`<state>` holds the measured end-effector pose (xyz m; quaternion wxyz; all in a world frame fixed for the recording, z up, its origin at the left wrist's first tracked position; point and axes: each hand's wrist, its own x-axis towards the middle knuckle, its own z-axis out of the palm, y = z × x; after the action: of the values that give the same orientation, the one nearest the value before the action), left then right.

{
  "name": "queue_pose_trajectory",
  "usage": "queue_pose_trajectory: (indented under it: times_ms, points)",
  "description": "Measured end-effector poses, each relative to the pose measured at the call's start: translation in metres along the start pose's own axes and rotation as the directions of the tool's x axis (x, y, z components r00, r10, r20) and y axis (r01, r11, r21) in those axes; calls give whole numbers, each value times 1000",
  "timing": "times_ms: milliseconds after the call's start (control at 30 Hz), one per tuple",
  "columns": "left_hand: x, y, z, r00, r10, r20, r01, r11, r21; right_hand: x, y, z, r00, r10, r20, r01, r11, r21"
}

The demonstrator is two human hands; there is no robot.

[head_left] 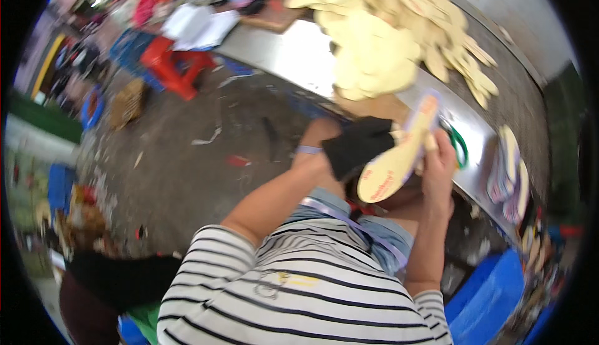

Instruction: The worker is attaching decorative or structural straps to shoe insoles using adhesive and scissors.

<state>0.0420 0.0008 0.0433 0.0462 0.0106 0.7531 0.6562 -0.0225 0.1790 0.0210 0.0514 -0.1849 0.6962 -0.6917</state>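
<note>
A pale yellow shoe insole (399, 157) with red print and a lilac edge is held up over my lap, tilted, its toe pointing away. My right hand (440, 157), bare, grips its right edge with thumb and fingers. On the opposite edge, my left hand (359, 145) in a black glove has its fingertips closed at the insole's middle; blur softens the exact contact. Behind the insole, a big heap of pale yellow insole pieces (380, 51) covers part of the metal table (281, 51). A green loop (460, 148) lies beside my right hand, its kind unclear.
Stacked lilac-edged insoles (508, 176) sit at the table's right end. White papers (196, 26) lie toward its left end, near a red stool (178, 64). A blue bin (490, 301) stands at my lower right. Scraps dot the grey floor (181, 139).
</note>
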Motion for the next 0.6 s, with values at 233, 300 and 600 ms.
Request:
queue_pose_trajectory:
  times_ms: [233, 300, 600]
  points:
    - [38, -19, 16, 989, 8, 145, 23, 977, -213, -1, 3, -33, 983, 171, -63, -153, 962, 226]
    - [44, -16, 16, 974, -119, 193, 168, 951, -261, 4, -5, -32, 793, -609, -8, 399, 529, -749]
    - [49, -20, 0, 999, -38, -34, 22, 924, -381, 6, 8, -38, 990, -107, 91, 124, 969, -214]
